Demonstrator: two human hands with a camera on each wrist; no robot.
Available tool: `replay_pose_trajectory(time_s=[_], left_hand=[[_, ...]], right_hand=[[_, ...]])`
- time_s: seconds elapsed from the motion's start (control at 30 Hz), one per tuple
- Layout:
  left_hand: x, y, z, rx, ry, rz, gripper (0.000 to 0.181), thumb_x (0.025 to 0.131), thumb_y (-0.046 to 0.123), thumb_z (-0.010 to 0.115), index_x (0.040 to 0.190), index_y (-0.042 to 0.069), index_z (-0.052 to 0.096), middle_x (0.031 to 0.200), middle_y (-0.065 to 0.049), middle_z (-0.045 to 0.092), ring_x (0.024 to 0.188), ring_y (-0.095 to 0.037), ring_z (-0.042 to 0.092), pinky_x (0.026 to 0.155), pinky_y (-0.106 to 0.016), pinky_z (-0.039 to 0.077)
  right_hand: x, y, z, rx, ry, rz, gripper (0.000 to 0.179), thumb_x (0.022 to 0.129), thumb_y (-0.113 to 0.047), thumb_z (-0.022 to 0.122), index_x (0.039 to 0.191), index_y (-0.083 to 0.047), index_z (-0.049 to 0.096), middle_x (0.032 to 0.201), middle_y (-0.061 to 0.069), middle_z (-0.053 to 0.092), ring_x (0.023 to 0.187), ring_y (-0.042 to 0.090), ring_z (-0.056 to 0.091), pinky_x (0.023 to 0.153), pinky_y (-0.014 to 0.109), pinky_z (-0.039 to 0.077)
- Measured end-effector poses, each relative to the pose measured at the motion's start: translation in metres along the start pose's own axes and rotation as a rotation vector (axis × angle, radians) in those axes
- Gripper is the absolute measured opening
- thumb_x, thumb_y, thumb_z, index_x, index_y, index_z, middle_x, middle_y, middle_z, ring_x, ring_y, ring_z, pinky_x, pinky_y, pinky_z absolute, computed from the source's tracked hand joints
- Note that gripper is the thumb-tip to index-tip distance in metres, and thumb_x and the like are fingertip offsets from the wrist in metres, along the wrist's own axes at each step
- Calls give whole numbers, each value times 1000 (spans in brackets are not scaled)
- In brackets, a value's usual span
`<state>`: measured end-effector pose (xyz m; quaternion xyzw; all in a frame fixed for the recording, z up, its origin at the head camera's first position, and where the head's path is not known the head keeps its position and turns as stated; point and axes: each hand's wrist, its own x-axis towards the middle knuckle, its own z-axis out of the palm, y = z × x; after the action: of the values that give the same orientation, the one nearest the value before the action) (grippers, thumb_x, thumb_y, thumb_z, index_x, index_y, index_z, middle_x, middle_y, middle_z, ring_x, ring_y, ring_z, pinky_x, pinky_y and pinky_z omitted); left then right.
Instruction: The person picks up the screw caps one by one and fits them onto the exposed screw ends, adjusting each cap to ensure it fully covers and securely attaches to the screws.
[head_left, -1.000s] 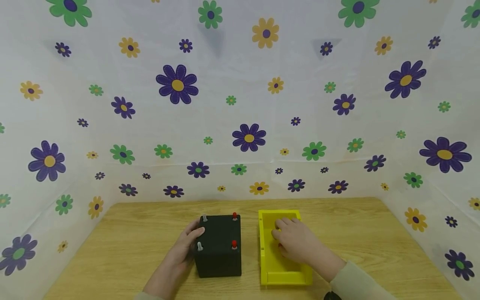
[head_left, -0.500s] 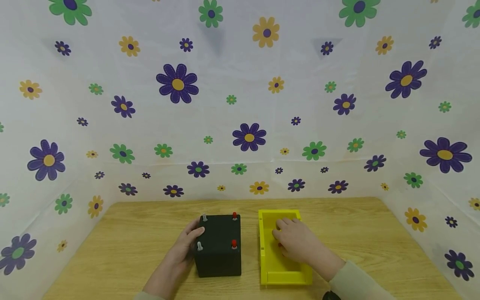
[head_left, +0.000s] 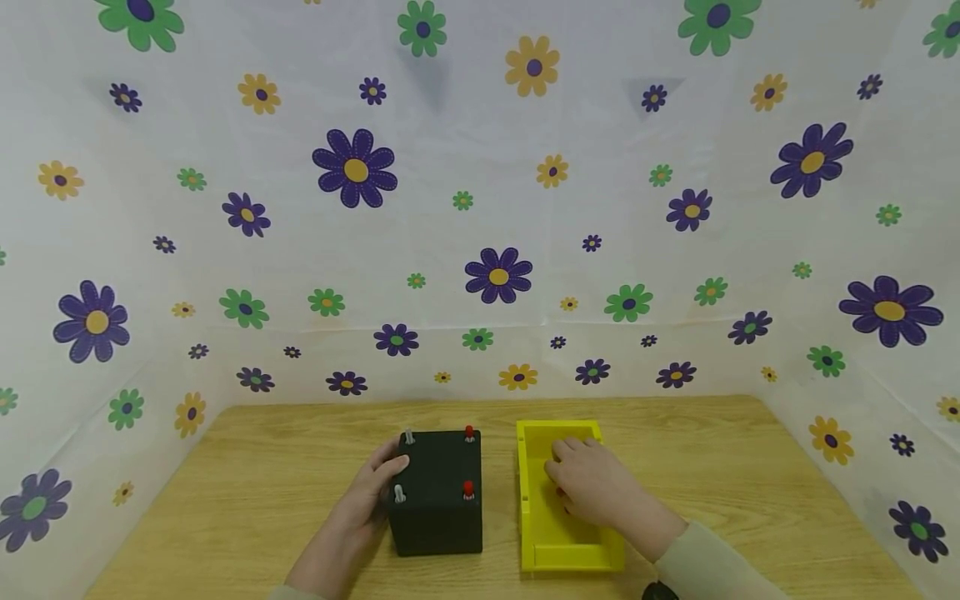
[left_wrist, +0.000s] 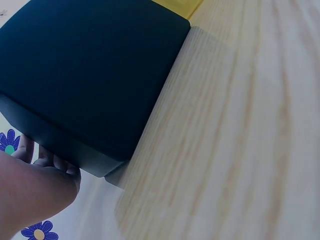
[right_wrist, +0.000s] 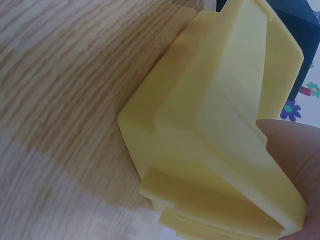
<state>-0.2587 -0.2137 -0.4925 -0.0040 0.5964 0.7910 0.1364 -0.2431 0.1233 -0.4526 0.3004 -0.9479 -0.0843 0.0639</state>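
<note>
A black box point(head_left: 438, 500) stands on the table, with two bare silver toggle levers point(head_left: 400, 492) on the left of its top and two red-capped ones point(head_left: 468, 489) on the right. My left hand point(head_left: 365, 493) grips the box's left side, thumb on the top edge; in the left wrist view its fingers point(left_wrist: 47, 159) lie against the box wall. To the right is a yellow bin point(head_left: 527, 533). My right hand point(head_left: 600, 483) reaches down into it with bent fingers. Its fingertips are mostly hidden, and I cannot tell whether they pinch something.
Both things stand on a wood-grain table point(head_left: 262, 500), a narrow gap between them. A white flowered cloth point(head_left: 450, 242) closes off the back and both sides. A small dark object point(head_left: 660, 591) shows at the bottom edge below the right sleeve point(head_left: 712, 562).
</note>
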Motion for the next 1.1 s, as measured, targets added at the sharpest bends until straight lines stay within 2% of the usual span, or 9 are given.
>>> replay_pose_trajectory(time_s=[0.37,0.43,0.73,0.97,1.1], left_hand=[[0,0,3,-15,27,-8,37,104,15,54,141,19,53,104,16,72,97,-3,68,88,-22,55],[0,-1,3,-10,21,-5,37,105,15,54,141,20,53,105,17,72,98,-3,68,88,-22,55],[-2,-1,0,-18,-50,24,27,105,15,52,124,32,59,105,17,72,97,-2,68,87,-22,56],[-1,0,1,-24,-24,1,31,105,15,52,133,28,56,105,17,72,97,-2,68,88,-22,55],[0,0,0,-21,-26,3,30,105,16,52,132,29,57,105,18,72,98,-3,68,89,-22,55]], right_hand=[[2,-2,2,-15,-9,13,10,98,-25,76,101,-15,76,90,-1,58,82,16,47,80,33,50],[3,-2,3,-11,-16,20,9,98,-24,77,101,-15,76,91,-1,58,83,16,47,82,33,51],[1,-3,1,-2,-30,40,11,98,-27,77,100,-15,78,91,0,59,84,17,48,85,36,54],[0,-5,-1,4,-45,27,14,100,-28,74,103,-15,78,91,0,58,84,17,48,86,37,54],[2,-4,0,-2,-38,35,12,100,-26,75,102,-15,79,91,0,60,83,16,48,86,37,55]])
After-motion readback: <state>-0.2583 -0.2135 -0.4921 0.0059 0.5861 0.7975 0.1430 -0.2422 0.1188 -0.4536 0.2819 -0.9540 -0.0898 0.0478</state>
